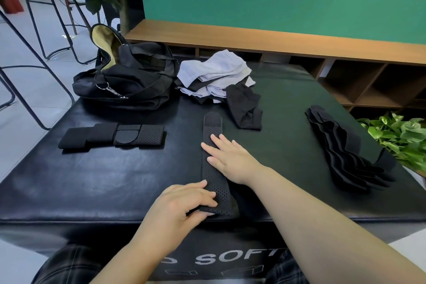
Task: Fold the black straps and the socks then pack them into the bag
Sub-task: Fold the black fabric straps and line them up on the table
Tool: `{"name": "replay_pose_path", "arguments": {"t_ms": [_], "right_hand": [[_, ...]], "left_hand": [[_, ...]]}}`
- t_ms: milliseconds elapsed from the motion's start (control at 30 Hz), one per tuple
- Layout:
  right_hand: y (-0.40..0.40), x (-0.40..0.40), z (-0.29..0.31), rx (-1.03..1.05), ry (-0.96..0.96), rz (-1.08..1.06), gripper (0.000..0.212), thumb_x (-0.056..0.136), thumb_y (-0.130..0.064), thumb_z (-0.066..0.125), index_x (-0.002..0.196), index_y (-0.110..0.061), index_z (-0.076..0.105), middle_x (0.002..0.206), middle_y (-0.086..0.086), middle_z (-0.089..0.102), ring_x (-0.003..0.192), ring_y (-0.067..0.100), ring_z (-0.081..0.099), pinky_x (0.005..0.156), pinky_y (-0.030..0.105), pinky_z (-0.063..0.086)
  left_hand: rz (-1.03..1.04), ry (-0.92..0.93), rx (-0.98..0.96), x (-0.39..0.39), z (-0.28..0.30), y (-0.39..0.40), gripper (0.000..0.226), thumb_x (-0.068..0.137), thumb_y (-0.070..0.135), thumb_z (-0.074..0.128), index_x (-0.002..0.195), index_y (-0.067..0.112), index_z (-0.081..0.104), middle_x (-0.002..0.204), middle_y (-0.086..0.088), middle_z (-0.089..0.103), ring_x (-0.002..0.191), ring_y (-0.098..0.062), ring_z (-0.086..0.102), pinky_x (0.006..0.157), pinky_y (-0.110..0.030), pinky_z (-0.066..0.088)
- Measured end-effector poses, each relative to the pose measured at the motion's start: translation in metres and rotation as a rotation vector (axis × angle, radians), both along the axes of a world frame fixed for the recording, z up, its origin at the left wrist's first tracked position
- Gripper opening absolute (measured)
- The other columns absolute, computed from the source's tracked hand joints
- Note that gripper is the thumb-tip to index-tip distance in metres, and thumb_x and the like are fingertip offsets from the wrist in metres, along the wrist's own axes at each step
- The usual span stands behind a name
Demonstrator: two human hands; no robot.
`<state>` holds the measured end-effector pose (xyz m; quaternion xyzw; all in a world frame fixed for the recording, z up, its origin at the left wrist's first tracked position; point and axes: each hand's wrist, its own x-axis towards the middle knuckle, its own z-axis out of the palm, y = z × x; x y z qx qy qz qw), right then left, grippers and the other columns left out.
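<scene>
- Lying in the lower centre of the frame, a perforated black strap (213, 163) runs lengthwise away from the person, its long axis almost vertical in the picture and its rounded tab end toward the top.
- The near end of the strap sits at the front edge of the black padded bench (92, 180), directly under the left hand (182, 205); the far end lies beyond the reach of both hands as they now rest. Any fold of near end onto far end would therefore travel up the frame along that axis.
- The left hand is nearer the strap's near end. Its fingers curl over the top of that end while the thumb tucks beneath, so the hand pinches the strap and lifts its edge slightly.
- The right hand (230, 157) lies flat, fingers straight and slightly spread, pressing the strap's middle against the bench. It holds nothing.
- The two hands are apart, one below the other along the strap.
- A folded black strap (113, 137) rests at centre left, well apart from the hands.
- A stack of unfolded black straps (345, 152) lies at the right, slanting down the frame.
- The socks (216, 76), pale ones heaped with a black one beside them, lie at upper centre, just right of the black duffel bag (126, 76), whose mouth gapes at upper left.
- Judged from this layout, the fold of the current strap is only beginning.
</scene>
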<state>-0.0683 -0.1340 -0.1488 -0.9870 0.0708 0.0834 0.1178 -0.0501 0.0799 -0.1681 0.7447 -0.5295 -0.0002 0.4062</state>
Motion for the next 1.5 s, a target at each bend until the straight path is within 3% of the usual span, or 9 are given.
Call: {"name": "replay_pose_path", "arguments": {"t_ms": [167, 333, 500, 667, 800, 1000, 1167, 1333, 1500], "right_hand": [[-0.003, 0.008, -0.004, -0.013, -0.038, -0.021, 0.049, 0.103, -0.040, 0.022, 0.151, -0.033, 0.014, 0.160, -0.003, -0.001, 0.146, 0.015, -0.007, 0.118, 0.034, 0.000], [-0.003, 0.003, -0.007, 0.083, -0.170, -0.073, 0.048, 0.104, -0.034, 0.028, 0.150, -0.024, 0.022, 0.160, -0.003, 0.008, 0.147, 0.014, 0.001, 0.116, 0.028, 0.003], [-0.001, -0.019, -0.008, 0.192, -0.230, -0.072, 0.045, 0.104, -0.021, 0.034, 0.148, -0.018, 0.029, 0.156, -0.005, 0.022, 0.145, 0.011, 0.013, 0.114, 0.020, 0.004], [0.008, -0.057, -0.012, 0.246, -0.318, -0.085, 0.044, 0.102, -0.015, 0.040, 0.145, -0.020, 0.035, 0.147, -0.017, 0.030, 0.141, 0.003, 0.020, 0.107, 0.004, 0.002], [0.017, -0.079, -0.016, 0.333, -0.384, -0.192, 0.045, 0.098, -0.017, 0.049, 0.140, -0.030, 0.043, 0.137, -0.023, 0.039, 0.131, -0.006, 0.032, 0.105, 0.002, 0.016], [0.026, -0.092, -0.011, 0.336, -0.413, -0.187, 0.044, 0.093, -0.020, 0.052, 0.135, -0.032, 0.046, 0.126, -0.033, 0.041, 0.120, -0.015, 0.034, 0.098, -0.001, 0.021], [0.029, -0.091, -0.012, 0.324, -0.388, -0.207, 0.048, 0.088, -0.034, 0.058, 0.133, -0.033, 0.040, 0.128, -0.029, 0.045, 0.121, -0.012, 0.037, 0.098, 0.004, 0.026], [0.026, -0.086, -0.020, 0.254, -0.439, -0.183, 0.029, 0.086, -0.040, 0.061, 0.113, -0.027, 0.059, 0.116, -0.025, 0.050, 0.117, -0.011, 0.039, 0.096, 0.004, 0.026], [0.026, -0.086, -0.024, 0.231, -0.467, -0.167, 0.049, 0.083, -0.056, 0.041, 0.116, -0.029, 0.065, 0.124, -0.021, 0.056, 0.122, -0.014, 0.034, 0.102, 0.013, 0.025]], "left_hand": [[0.004, 0.015, 0.074, 0.006, -0.006, -0.001, 0.025, 0.078, 0.045, 0.055, 0.102, 0.043, 0.058, 0.103, 0.037, 0.061, 0.116, 0.015, 0.048, 0.093, -0.017, 0.037], [0.110, 0.118, 0.142, 0.004, -0.005, -0.003, 0.023, 0.079, 0.048, 0.066, 0.095, 0.061, 0.057, 0.108, 0.056, 0.043, 0.111, 0.015, 0.044, 0.090, -0.006, 0.034], [0.121, 0.216, 0.180, 0.002, 0.000, -0.002, 0.033, 0.081, 0.041, 0.068, 0.091, 0.067, 0.052, 0.106, 0.042, 0.055, 0.106, 0.010, 0.049, 0.087, -0.008, 0.037], [0.223, 0.298, 0.170, -0.002, 0.003, -0.009, 0.042, 0.084, 0.038, 0.065, 0.106, 0.062, 0.038, 0.091, 0.032, 0.058, 0.099, 0.016, 0.049, 0.081, -0.001, 0.033], [0.341, 0.350, 0.146, -0.006, 0.003, -0.016, 0.046, 0.085, 0.039, 0.063, 0.115, 0.056, 0.033, 0.090, 0.029, 0.059, 0.097, 0.006, 0.051, 0.081, -0.014, 0.038], [0.445, 0.278, 0.101, -0.009, 0.000, -0.024, 0.044, 0.087, 0.037, 0.062, 0.125, 0.036, 0.043, 0.092, 0.028, 0.056, 0.093, 0.003, 0.048, 0.076, -0.019, 0.038], [0.461, 0.181, 0.120, -0.008, 0.001, -0.027, 0.026, 0.088, 0.028, 0.062, 0.112, 0.034, 0.053, 0.086, 0.026, 0.054, 0.089, 0.002, 0.045, 0.066, -0.008, 0.035], [0.397, -0.008, 0.096, -0.005, -0.007, -0.025, 0.015, 0.079, 0.018, 0.074, 0.090, 0.027, 0.069, 0.086, 0.020, 0.059, 0.088, -0.004, 0.047, 0.071, -0.010, 0.033], [0.282, -0.063, 0.153, 0.001, -0.014, -0.018, 0.042, 0.067, 0.038, 0.082, 0.105, 0.024, 0.069, 0.098, 0.013, 0.057, 0.098, -0.004, 0.040, 0.081, -0.019, 0.035]]}}
